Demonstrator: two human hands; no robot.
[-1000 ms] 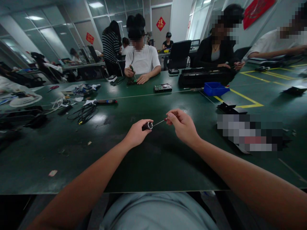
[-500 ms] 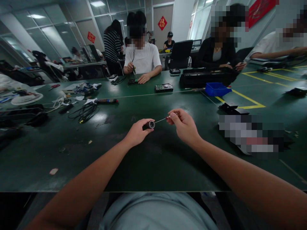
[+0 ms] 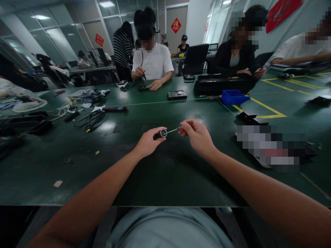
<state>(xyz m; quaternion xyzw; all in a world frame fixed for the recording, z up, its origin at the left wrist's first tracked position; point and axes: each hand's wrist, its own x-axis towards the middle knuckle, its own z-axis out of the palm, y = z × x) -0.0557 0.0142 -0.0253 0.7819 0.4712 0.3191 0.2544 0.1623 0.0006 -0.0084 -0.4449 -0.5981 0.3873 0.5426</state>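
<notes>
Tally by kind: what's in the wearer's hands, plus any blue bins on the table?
Small black cylindrical part: 1, gripped in the left hand
Thin screwdriver: 1, pinched in the right hand, tip at the part's ringed end
Blue bin: 1, on the green table, far right of the hands
Total: 3

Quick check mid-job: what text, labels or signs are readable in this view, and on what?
"福": red diamond sign on the far door.
Second red diamond on the glass wall: too blurred to read.
Red banner, top right: nothing legible.
Small black cylinder in the left hand, thin screwdriver in the right hand: no markings readable.
</notes>
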